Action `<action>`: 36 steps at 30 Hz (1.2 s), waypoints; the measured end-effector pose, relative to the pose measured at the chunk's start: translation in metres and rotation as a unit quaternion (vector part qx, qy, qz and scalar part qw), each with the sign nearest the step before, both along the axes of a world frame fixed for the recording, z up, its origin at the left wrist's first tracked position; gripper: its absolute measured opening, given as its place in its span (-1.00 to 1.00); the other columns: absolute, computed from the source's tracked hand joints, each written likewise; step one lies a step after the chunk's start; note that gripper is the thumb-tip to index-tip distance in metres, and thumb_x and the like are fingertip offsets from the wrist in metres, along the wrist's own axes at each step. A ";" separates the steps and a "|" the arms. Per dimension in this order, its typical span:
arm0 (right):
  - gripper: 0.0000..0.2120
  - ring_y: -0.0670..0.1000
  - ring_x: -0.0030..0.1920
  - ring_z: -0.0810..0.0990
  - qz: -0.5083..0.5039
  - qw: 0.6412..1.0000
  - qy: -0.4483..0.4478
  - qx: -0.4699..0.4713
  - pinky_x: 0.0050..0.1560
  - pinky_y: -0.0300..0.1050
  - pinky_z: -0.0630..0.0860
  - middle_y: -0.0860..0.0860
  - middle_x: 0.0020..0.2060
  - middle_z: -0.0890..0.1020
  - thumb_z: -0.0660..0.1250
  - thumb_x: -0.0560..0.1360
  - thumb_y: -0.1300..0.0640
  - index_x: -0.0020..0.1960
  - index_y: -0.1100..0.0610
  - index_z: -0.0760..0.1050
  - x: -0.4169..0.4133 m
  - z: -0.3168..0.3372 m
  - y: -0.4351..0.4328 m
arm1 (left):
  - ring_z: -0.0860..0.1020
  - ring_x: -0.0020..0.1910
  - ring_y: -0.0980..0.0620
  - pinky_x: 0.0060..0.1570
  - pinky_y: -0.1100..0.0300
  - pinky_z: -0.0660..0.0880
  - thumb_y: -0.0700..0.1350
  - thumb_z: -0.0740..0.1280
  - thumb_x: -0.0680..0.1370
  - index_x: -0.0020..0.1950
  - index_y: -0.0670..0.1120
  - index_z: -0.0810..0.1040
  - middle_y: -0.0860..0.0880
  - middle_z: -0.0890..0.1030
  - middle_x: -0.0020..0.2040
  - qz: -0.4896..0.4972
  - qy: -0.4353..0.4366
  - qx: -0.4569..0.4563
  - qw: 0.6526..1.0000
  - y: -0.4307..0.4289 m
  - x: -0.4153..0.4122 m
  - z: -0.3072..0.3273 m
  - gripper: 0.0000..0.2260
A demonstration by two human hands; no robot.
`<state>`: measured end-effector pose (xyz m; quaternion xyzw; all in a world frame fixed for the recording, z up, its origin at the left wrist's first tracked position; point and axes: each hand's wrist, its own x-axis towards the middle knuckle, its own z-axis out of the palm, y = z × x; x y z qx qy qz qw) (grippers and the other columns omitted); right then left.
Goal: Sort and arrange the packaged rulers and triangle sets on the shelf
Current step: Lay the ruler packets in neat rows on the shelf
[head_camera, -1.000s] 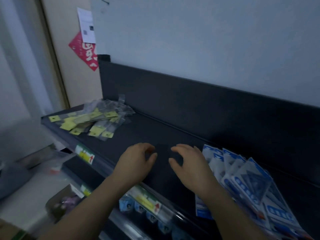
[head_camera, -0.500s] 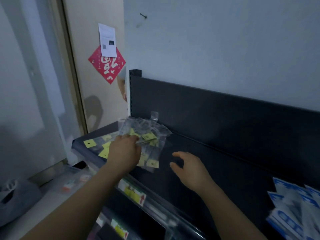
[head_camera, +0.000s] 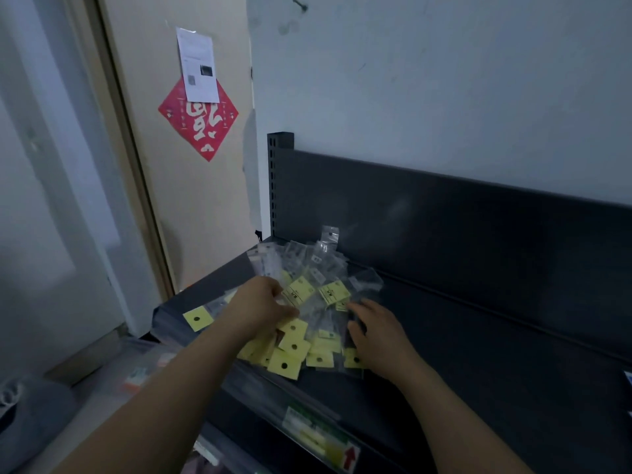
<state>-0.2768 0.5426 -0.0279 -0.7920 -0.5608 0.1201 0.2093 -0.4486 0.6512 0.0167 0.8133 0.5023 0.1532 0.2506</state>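
left hand [head_camera: 263, 304] is dug into the pile of clear packets [head_camera: 321, 295], fingers curled down and pinching the plastic on the pile's left side. right hand [head_camera: 376, 333] lies on the pile's right edge, fingers loosely spread and fairly straight, fingertips touching the plastic, nothing gripped that i can make out. the pile sits at the left end of the dark shelf [head_camera: 496, 388], fanned out loosely from near the front lip all the way to the back panel [head_camera: 478, 227], and one clear hang tab [head_camera: 331, 234] stands up against that panel. each packet carries a yellow header card with a punched hole, and those cards crowd the near side of the heap, overlapping one another between the two wrists. one stray packet [head_camera: 200, 318] shows its yellow card just left of the left wrist, near the shelf's corner. what's inside the sleeves is too dim to tell. on the front rail below, there's a price label [head_camera: 318, 436] with a red arrow. far right, a sliver of a blue and white packet [head_camera: 628, 378] sits at the frame edge, well apart from the pile. behind, a red diamond paper [head_camera: 198, 119] hangs on the beige wall, with a white sheet [head_camera: 198, 65] stuck over its top corner.
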 end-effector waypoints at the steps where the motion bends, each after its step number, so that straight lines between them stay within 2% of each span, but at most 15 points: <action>1: -0.57 0.04 0.49 0.14 -0.007 1.000 0.001 -0.004 0.48 -0.09 0.09 0.02 0.51 0.17 0.04 0.64 0.01 0.50 0.03 0.21 0.002 -0.003 0.001 | 0.54 -0.34 0.06 -0.38 0.25 0.39 -0.03 0.45 0.46 -0.08 -0.15 0.53 -0.04 0.57 -0.21 0.003 -0.016 -0.014 1.000 0.000 -0.002 0.000 -0.78; 5: -0.55 0.01 0.51 0.06 -0.025 0.999 0.024 0.011 0.51 -0.09 0.03 0.00 0.53 0.11 0.03 0.65 0.01 0.52 0.05 0.16 0.006 -0.010 0.003 | 0.64 -0.35 0.01 -0.34 0.15 0.56 -0.08 0.43 0.49 -0.05 -0.12 0.56 -0.04 0.63 -0.22 0.021 -0.097 -0.080 0.992 -0.004 -0.008 -0.002 -0.86; 9: -0.54 0.00 0.53 0.00 -0.033 0.998 0.039 0.039 0.51 -0.10 -0.01 0.00 0.54 0.05 0.04 0.64 0.02 0.53 0.03 0.13 0.007 -0.013 0.004 | 0.61 -0.42 0.03 -0.32 0.12 0.58 -0.15 0.37 0.52 -0.08 -0.10 0.58 -0.04 0.64 -0.28 0.040 -0.154 -0.106 0.982 -0.008 -0.010 -0.001 -0.97; 13: -0.56 0.01 0.54 -0.06 -0.021 0.997 0.053 0.057 0.51 -0.11 -0.02 0.00 0.55 0.01 0.08 0.63 0.05 0.50 0.02 0.19 0.005 -0.014 0.002 | 0.64 -0.37 -0.05 -0.23 0.02 0.62 -0.21 0.28 0.58 -0.08 -0.14 0.59 -0.08 0.63 -0.33 0.056 -0.220 -0.143 0.963 -0.011 -0.014 -0.003 -0.89; 15: -0.61 0.01 0.51 0.05 -0.020 0.993 0.061 0.095 0.45 -0.21 0.07 -0.01 0.51 0.14 0.11 0.63 0.08 0.45 0.05 0.30 0.000 -0.011 0.001 | 0.66 -0.27 -0.14 -0.15 -0.08 0.63 -0.22 0.25 0.60 -0.06 -0.15 0.59 -0.14 0.64 -0.24 0.072 -0.265 -0.176 0.945 -0.014 -0.016 -0.003 -0.87; 17: -0.68 -0.02 0.38 0.26 -0.019 0.987 0.054 0.153 0.28 -0.33 0.18 -0.04 0.37 0.35 0.16 0.61 0.11 0.34 0.06 0.42 -0.006 -0.006 0.000 | 0.67 -0.27 -0.15 -0.26 0.00 0.65 -0.23 0.22 0.61 -0.02 -0.17 0.57 -0.19 0.66 -0.17 0.083 -0.312 -0.228 0.919 -0.019 -0.018 -0.002 -0.87; 19: -0.70 -0.08 0.26 0.32 -0.007 0.983 0.053 0.173 0.19 -0.37 0.21 -0.07 0.28 0.43 0.16 0.60 0.12 0.31 0.03 0.45 -0.012 0.002 0.002 | 0.67 -0.29 -0.15 -0.30 0.02 0.64 -0.26 0.19 0.62 0.01 -0.20 0.54 -0.23 0.67 -0.17 0.080 -0.342 -0.265 0.898 -0.020 -0.020 -0.001 -0.86; 21: -0.65 -0.07 0.34 0.25 0.016 0.988 0.057 0.139 0.29 -0.30 0.19 -0.06 0.36 0.36 0.12 0.62 0.13 0.39 -0.01 0.37 -0.016 0.008 0.010 | 0.66 -0.30 -0.16 -0.26 -0.04 0.65 -0.30 0.14 0.63 0.03 -0.25 0.51 -0.26 0.67 -0.21 0.063 -0.359 -0.281 0.888 -0.017 -0.022 0.000 -0.84; 23: -0.60 0.00 0.44 0.14 0.040 0.995 0.053 0.077 0.43 -0.15 0.13 -0.05 0.44 0.26 0.07 0.63 0.13 0.45 -0.04 0.29 -0.021 0.012 0.021 | 0.65 -0.33 -0.16 -0.35 0.01 0.64 -0.34 0.10 0.63 0.07 -0.28 0.47 -0.31 0.66 -0.22 0.048 -0.365 -0.295 0.882 -0.013 -0.025 0.001 -0.84; 25: -0.61 0.04 0.41 0.22 0.059 0.996 0.059 0.035 0.40 -0.08 0.21 -0.05 0.37 0.34 0.03 0.63 0.16 0.42 -0.02 0.33 -0.028 0.015 0.029 | 0.63 -0.26 -0.20 -0.30 -0.01 0.64 -0.34 0.11 0.62 0.11 -0.30 0.45 -0.39 0.63 -0.13 0.044 -0.356 -0.305 0.882 -0.008 -0.027 0.001 -0.85; 27: -0.63 -0.01 0.30 0.35 0.073 0.992 0.096 0.033 0.27 -0.17 0.31 -0.10 0.20 0.45 0.02 0.62 0.20 0.33 0.04 0.45 -0.033 0.018 0.032 | 0.63 -0.27 -0.18 -0.30 0.05 0.64 -0.33 0.23 0.58 0.09 -0.30 0.47 -0.34 0.64 -0.14 0.035 -0.338 -0.305 0.890 -0.004 -0.027 0.000 -0.89; 29: -0.62 -0.16 0.30 0.31 0.079 0.988 0.128 0.024 0.21 -0.33 0.28 -0.23 0.18 0.40 0.04 0.62 0.24 0.31 0.01 0.49 -0.037 0.022 0.028 | 0.62 -0.32 -0.09 -0.32 0.11 0.62 -0.25 0.42 0.47 0.03 -0.24 0.53 -0.19 0.67 -0.21 0.020 -0.280 -0.258 0.924 0.002 -0.026 -0.004 -0.83; 31: -0.62 -0.28 0.28 0.24 0.074 0.986 0.150 0.022 0.19 -0.46 0.21 -0.29 0.23 0.34 0.06 0.62 0.27 0.29 0.01 0.51 -0.037 0.024 0.024 | 0.61 -0.35 -0.02 -0.34 0.14 0.57 -0.20 0.49 0.39 -0.01 -0.15 0.55 -0.08 0.66 -0.25 0.011 -0.219 -0.202 0.955 0.007 -0.024 -0.007 -0.78; 34: -0.71 -0.20 0.16 0.45 -0.008 0.980 0.181 0.085 0.00 -0.50 0.35 -0.22 0.15 0.51 0.18 0.59 0.23 0.23 0.02 0.55 -0.035 0.021 0.024 | 0.63 -0.35 0.00 -0.35 0.14 0.56 -0.21 0.48 0.39 -0.04 -0.12 0.55 -0.08 0.67 -0.25 0.007 -0.215 -0.170 0.962 0.013 -0.023 -0.010 -0.80; 36: -0.73 -0.12 0.12 0.52 -0.090 0.972 0.187 0.110 0.01 -0.36 0.42 -0.10 0.15 0.56 0.26 0.57 0.14 0.26 0.03 0.51 -0.032 0.020 0.026 | 0.61 -0.43 0.03 -0.43 0.20 0.52 -0.26 0.46 0.41 -0.03 -0.18 0.55 -0.14 0.67 -0.27 0.003 -0.251 -0.186 0.950 0.016 -0.024 -0.012 -0.82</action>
